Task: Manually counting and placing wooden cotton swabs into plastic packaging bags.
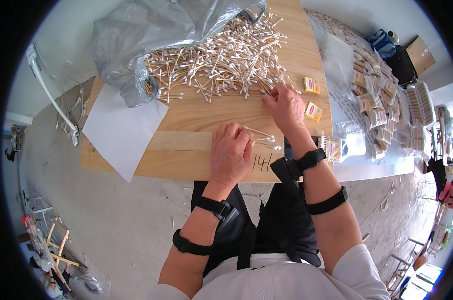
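My left hand (230, 154) rests near the table's front edge, its fingers curled over a few cotton swabs (264, 139) whose white tips stick out to the right. At the near right edge of a large heap of loose cotton swabs (221, 60), my right hand (287, 106) has its thumb and fingers drawn together in a pinch on swabs there. The fingertips partly hide what they grip. Two small yellow-and-white packets (312, 85) lie just right of that hand, one nearer me than the other.
A grey plastic bag (136, 35) spills the heap over the wooden table (186, 165). White paper (124, 130) overhangs the front left edge. Beside my right forearm lies a clear pack of swabs (332, 148). Many packed bundles (381, 105) cover the surface at right.
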Motion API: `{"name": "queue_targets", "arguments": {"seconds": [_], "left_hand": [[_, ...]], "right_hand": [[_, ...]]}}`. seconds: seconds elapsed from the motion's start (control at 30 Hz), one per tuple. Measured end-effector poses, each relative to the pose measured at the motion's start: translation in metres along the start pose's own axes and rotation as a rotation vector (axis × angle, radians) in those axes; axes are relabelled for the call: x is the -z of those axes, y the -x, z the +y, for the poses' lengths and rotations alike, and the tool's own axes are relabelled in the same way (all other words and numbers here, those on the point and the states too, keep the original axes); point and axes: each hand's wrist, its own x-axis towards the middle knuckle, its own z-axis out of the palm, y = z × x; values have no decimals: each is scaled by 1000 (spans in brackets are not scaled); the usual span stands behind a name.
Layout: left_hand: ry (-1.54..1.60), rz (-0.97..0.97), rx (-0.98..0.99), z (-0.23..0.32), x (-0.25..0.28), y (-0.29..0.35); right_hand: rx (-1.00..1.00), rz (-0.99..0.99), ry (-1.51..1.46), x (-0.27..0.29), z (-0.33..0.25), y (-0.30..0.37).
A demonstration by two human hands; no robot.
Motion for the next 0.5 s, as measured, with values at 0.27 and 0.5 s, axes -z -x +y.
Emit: {"name": "queue_targets", "arguments": {"seconds": [0.27, 0.5], "left_hand": [[-5, -15, -4, -2, 1, 3], [-191, -76, -80, 1, -4, 4]], "right_hand": [[-35, -186, -93, 20, -4, 27], [-18, -354, -336, 31, 2, 32]]}}
